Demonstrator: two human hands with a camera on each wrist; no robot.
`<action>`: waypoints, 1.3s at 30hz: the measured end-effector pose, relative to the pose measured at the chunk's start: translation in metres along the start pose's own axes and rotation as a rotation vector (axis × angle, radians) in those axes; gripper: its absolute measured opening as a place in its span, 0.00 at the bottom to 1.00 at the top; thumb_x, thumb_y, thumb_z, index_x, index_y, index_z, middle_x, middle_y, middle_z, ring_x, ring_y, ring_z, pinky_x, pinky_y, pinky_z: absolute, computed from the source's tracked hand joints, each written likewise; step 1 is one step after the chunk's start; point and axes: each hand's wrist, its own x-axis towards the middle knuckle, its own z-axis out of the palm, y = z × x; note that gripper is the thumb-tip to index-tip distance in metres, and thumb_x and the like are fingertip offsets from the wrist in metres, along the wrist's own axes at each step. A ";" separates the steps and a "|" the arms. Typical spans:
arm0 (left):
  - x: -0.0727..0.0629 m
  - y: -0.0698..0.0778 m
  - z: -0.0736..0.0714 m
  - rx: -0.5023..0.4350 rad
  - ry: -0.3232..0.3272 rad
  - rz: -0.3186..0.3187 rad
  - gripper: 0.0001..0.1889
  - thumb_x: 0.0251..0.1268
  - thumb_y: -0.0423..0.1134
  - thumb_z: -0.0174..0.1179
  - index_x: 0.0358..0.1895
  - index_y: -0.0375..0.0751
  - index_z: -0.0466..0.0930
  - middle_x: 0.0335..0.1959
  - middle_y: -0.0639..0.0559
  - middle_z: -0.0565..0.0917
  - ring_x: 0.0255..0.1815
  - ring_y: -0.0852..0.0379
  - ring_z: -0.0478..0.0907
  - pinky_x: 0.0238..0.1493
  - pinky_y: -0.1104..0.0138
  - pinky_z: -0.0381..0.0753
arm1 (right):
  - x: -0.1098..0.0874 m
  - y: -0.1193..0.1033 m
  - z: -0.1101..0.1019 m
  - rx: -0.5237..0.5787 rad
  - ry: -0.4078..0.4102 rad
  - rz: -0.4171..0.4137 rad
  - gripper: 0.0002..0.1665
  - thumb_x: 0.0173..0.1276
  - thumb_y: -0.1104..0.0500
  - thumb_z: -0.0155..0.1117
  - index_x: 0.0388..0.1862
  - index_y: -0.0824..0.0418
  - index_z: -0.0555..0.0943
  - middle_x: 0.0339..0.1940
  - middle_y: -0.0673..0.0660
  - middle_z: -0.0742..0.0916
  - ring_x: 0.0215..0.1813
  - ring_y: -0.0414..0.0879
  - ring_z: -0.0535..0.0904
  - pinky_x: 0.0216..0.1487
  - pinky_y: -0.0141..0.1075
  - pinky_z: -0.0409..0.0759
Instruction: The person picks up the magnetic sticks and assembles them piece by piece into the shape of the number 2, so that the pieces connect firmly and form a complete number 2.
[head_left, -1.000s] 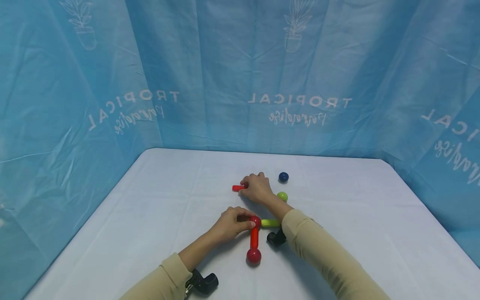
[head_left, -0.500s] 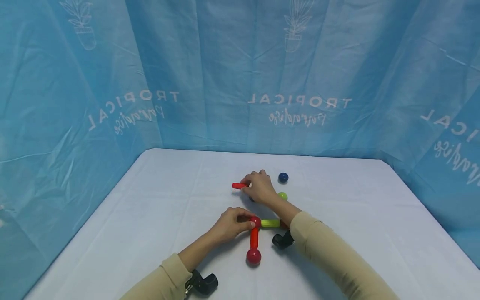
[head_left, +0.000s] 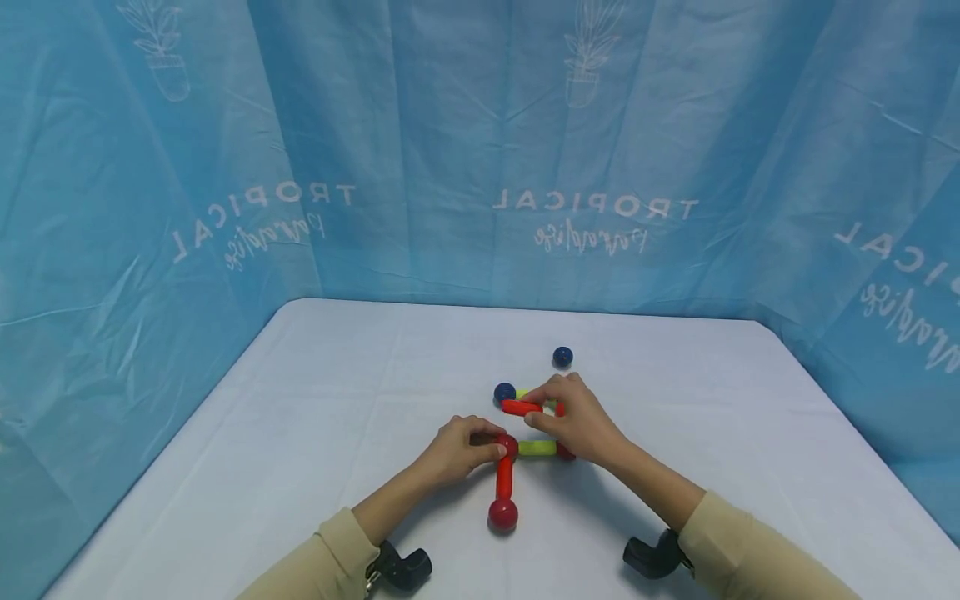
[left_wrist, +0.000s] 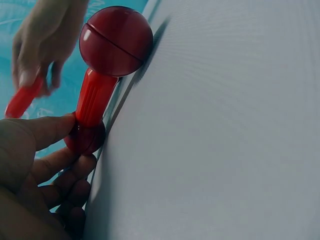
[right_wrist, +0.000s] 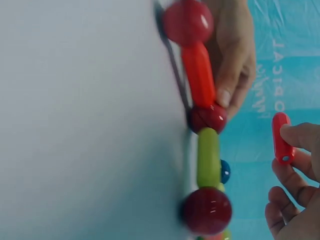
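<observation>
My left hand (head_left: 459,451) pinches a red ball (head_left: 509,447) between thumb and fingers. From that ball a red rod (head_left: 504,478) runs toward me to another red ball (head_left: 503,515). A yellow-green rod (head_left: 537,447) joins it on the right to a third red ball (head_left: 566,451), partly behind my right hand. My right hand (head_left: 577,418) pinches a loose red rod (head_left: 521,407) by one end; in the right wrist view this loose rod (right_wrist: 283,139) shows a small round silvery spot on its end. Behind it lies a blue ball (head_left: 504,392) beside a mostly covered yellow-green piece (head_left: 522,393).
A separate blue ball (head_left: 562,357) lies farther back on the white table (head_left: 360,358). Black curved devices (head_left: 654,557) are strapped at both wrists. A blue printed curtain (head_left: 450,167) encloses the back and sides.
My right hand has lifted the loose red rod and brought it right and nearer to me, uncovering the blue ball. My left hand keeps its grip on the red ball.
</observation>
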 end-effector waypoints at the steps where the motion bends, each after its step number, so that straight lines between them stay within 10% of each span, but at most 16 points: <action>1: 0.000 0.000 0.000 0.002 0.000 -0.009 0.15 0.59 0.42 0.62 0.49 0.43 0.82 0.42 0.51 0.85 0.45 0.56 0.73 0.45 0.62 0.74 | -0.008 0.002 -0.001 0.000 -0.005 0.014 0.14 0.57 0.54 0.70 0.44 0.47 0.85 0.38 0.45 0.81 0.48 0.49 0.71 0.40 0.35 0.72; 10: 0.000 0.002 0.000 0.002 0.000 -0.039 0.15 0.59 0.43 0.63 0.49 0.45 0.82 0.42 0.52 0.84 0.44 0.57 0.71 0.43 0.64 0.72 | -0.062 0.017 0.008 0.033 -0.117 0.136 0.14 0.53 0.55 0.72 0.38 0.41 0.84 0.37 0.44 0.81 0.45 0.44 0.69 0.43 0.35 0.72; 18: -0.001 0.003 0.000 0.011 0.003 -0.034 0.15 0.59 0.43 0.63 0.49 0.45 0.82 0.42 0.52 0.83 0.44 0.57 0.72 0.44 0.64 0.73 | -0.084 0.023 0.016 0.029 -0.195 0.068 0.13 0.53 0.53 0.72 0.40 0.43 0.84 0.34 0.41 0.82 0.41 0.42 0.68 0.38 0.28 0.69; 39: -0.002 0.003 0.000 0.014 0.026 -0.006 0.17 0.59 0.42 0.63 0.51 0.42 0.81 0.43 0.49 0.82 0.45 0.55 0.73 0.46 0.63 0.74 | -0.091 0.023 0.024 0.087 -0.255 0.136 0.14 0.54 0.52 0.71 0.41 0.44 0.84 0.34 0.44 0.79 0.41 0.43 0.66 0.36 0.28 0.66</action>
